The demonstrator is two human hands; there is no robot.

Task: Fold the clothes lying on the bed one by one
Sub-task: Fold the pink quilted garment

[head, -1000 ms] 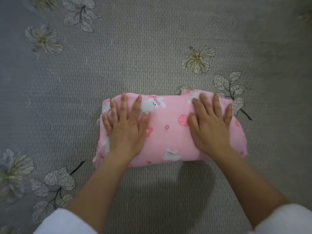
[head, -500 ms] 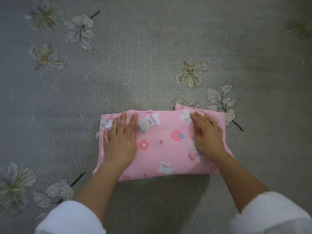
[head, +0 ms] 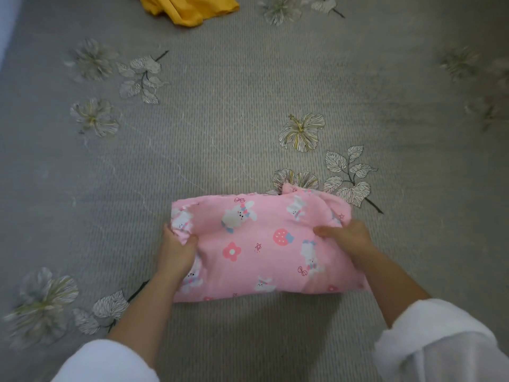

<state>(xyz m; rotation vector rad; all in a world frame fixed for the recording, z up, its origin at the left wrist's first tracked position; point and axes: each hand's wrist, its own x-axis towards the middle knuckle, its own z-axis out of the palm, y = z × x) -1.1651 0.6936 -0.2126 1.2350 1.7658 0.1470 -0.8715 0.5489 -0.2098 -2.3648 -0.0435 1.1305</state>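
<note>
- The left hand [head: 176,250] is gripping the left end of the folded pink garment [head: 261,246], with the thumb lying on top of the cloth and the fingers curling in around the edge
- The right hand [head: 347,238] is clamping the right end of the same garment, thumb pointing inward across the top and the fingers tucking under the fold, out of sight
- The pink garment, printed with bunnies, flowers and strawberries, is lying as a thick rectangle on the grey flowered bed cover [head: 248,106], spanning the space between the two hands
- A yellow garment [head: 190,8] is lying crumpled at the far edge of the bed, well apart from both hands
- White sleeves [head: 429,340] are covering both forearms near the bottom of the view
</note>
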